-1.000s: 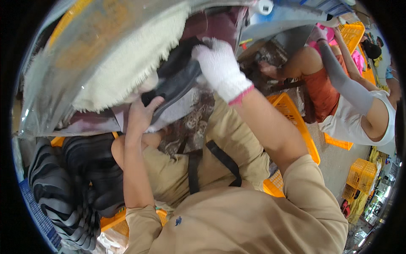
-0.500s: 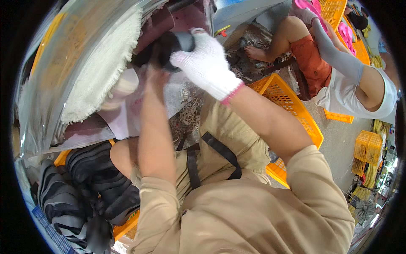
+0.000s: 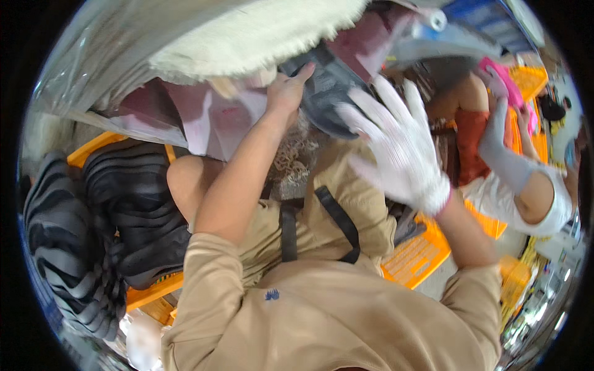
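My bare left hand (image 3: 286, 93) is raised at the top centre and grips the edge of a dark grey shoe piece (image 3: 331, 93). The piece sits at the mouth of a big clear plastic bag (image 3: 105, 74) that holds a cream fluffy lining (image 3: 247, 37) and pink-maroon parts (image 3: 204, 117). My right hand (image 3: 399, 151), in a white knit glove, hovers just right of the dark piece with its fingers spread wide and nothing in them. Its fingertips are close to the piece but apart from it.
Stacks of dark grey and black soles (image 3: 124, 210) fill the left side over an orange crate (image 3: 148, 294). More orange crates (image 3: 414, 260) lie lower right. Another person sits at the right, their grey-sleeved arm (image 3: 504, 154) lifting a pink item (image 3: 504, 83).
My gloved right hand has let go of the dark piece and drawn back to the right with fingers spread. My left hand has stayed up on the piece.
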Motion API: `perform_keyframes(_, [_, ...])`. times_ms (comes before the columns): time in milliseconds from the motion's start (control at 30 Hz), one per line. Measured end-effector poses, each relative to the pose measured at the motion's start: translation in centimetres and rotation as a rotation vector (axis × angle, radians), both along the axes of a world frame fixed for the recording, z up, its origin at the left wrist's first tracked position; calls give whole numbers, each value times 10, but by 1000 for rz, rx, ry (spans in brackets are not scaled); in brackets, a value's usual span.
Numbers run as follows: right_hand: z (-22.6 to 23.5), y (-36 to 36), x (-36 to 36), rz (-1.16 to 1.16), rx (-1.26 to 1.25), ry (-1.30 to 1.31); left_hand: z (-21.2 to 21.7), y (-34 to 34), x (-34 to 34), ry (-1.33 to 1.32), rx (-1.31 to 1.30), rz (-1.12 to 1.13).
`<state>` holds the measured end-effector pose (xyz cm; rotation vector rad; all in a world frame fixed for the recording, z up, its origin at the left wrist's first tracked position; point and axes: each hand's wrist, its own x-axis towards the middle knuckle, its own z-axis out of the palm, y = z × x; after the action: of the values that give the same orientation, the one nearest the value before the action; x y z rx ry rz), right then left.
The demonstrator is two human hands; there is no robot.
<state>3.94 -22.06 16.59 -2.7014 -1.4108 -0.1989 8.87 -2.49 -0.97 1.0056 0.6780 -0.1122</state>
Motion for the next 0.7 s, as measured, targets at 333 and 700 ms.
perform_keyframes(333, [-115,36,-71,-36,492,258,33,34,-70,-130,-614,204])
perform_keyframes(700, [-29,88,-36,-253,175,996,24,41,-56,-105,-663,145])
